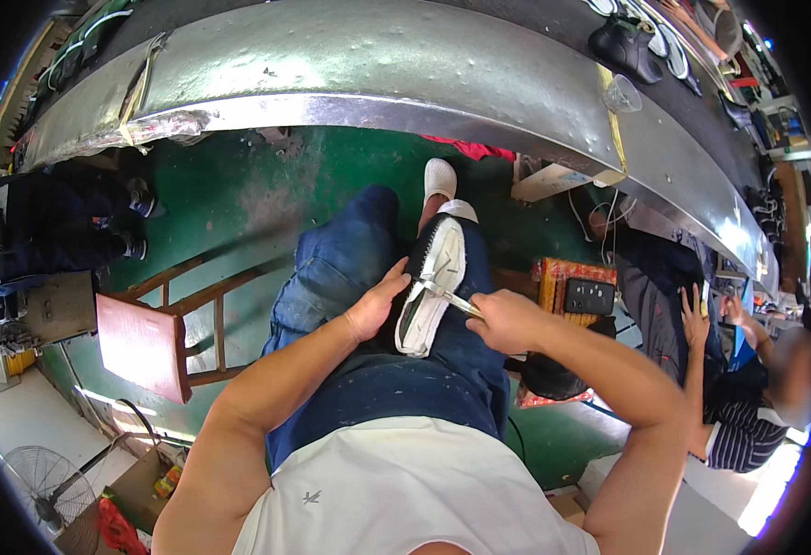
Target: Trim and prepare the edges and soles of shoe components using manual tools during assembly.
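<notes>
A shoe upper (444,254) lies across my lap, its white underside facing up and a dark edge along its sides. My left hand (382,298) holds its left edge, thumb and fingertips closed on the rim. In my right hand (509,321) are metal pliers (453,299), the fist wrapped round the handles. The jaws of the pliers lie over the middle of the shoe near my left fingertips; whether they grip anything is too small to tell.
A metal-edged workbench (359,69) crosses ahead, carrying shoes (629,46) and a clear cup (622,93). A wooden stool (146,342) lies to the left. At right, a black phone (590,297) rests on a patterned seat. Another person (748,398) works at far right. A fan (46,490) stands lower left.
</notes>
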Demonstrator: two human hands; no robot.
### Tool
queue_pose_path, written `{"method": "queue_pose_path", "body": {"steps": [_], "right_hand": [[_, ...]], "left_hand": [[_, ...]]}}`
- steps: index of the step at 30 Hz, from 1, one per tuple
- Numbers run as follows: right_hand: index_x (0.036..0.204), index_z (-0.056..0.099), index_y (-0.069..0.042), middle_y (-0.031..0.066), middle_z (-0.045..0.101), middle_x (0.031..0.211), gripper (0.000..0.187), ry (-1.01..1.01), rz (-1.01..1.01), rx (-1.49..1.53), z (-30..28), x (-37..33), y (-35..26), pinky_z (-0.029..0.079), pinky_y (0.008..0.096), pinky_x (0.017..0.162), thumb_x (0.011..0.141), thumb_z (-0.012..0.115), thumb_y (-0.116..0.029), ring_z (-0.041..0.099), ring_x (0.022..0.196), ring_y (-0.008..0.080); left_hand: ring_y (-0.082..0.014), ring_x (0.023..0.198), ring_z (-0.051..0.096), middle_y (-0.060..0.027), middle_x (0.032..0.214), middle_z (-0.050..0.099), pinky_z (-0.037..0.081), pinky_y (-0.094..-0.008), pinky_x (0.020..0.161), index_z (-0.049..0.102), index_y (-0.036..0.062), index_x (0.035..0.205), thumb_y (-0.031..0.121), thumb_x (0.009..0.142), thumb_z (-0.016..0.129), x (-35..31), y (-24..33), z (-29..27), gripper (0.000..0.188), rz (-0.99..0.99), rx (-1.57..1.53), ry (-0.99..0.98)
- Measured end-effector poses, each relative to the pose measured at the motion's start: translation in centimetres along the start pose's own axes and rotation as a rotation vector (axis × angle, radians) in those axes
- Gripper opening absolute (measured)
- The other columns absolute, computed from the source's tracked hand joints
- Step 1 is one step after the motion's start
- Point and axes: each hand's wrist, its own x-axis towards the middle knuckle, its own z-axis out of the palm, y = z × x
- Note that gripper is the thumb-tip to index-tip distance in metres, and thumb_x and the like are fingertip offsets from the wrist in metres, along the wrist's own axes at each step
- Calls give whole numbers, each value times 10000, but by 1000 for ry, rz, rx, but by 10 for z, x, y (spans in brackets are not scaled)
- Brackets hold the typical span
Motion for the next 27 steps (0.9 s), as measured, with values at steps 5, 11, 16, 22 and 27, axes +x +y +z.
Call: {"method": "queue_pose_path", "body": {"steps": [5, 11, 16, 22, 27], "right_hand": [[1045, 644, -36, 224, 689, 856, 256, 297, 4, 369, 53, 10, 15, 529, 514, 756, 904, 701, -242, 674, 839, 444], [1131, 663, -44, 193, 701, 891, 349, 435, 67, 535, 84, 1, 21, 543, 459, 791, 869, 751, -257, 694, 867, 398], [1218, 633, 3, 209, 688, 986, 396, -6, 50, 709, 39, -19, 38, 541, 453, 845, 900, 711, -219, 681, 971, 385], [1260, 567, 82, 246, 663, 1068, 418, 547, -110, -13, 21, -9, 44, 564, 442, 840, 947, 652, -183, 687, 973, 351], [963, 605, -2, 61, 643, 709, 222, -5, 193, 791, 19, 13, 37, 516, 339, 569, 976, 635, -221, 615, 564, 157]], "left_hand": [[-240, 1524, 258, -172, 1644, 281, 212, -358, 1244, 14, -14, 1629, 432, 1024, 596, 0, 35, 3, 951, -49, -90, -111], [-248, 1501, 305, -163, 1629, 308, 251, -363, 1229, 77, 43, 1643, 421, 946, 742, 18, 16, -11, 1035, -41, 421, -66], [-316, 1469, 351, -202, 1559, 361, 295, -394, 1215, 196, 131, 1645, 384, 874, 800, 29, 21, 6, 1011, -32, 623, 16], [-383, 1456, 334, -226, 1528, 390, 292, -438, 1209, 197, 185, 1648, 414, 834, 795, 29, 32, 25, 1035, -85, 802, 127], [-429, 1439, 337, -262, 1521, 400, 279, -462, 1210, 174, 185, 1652, 389, 914, 713, 21, 17, 31, 936, 54, 967, 308]]}}
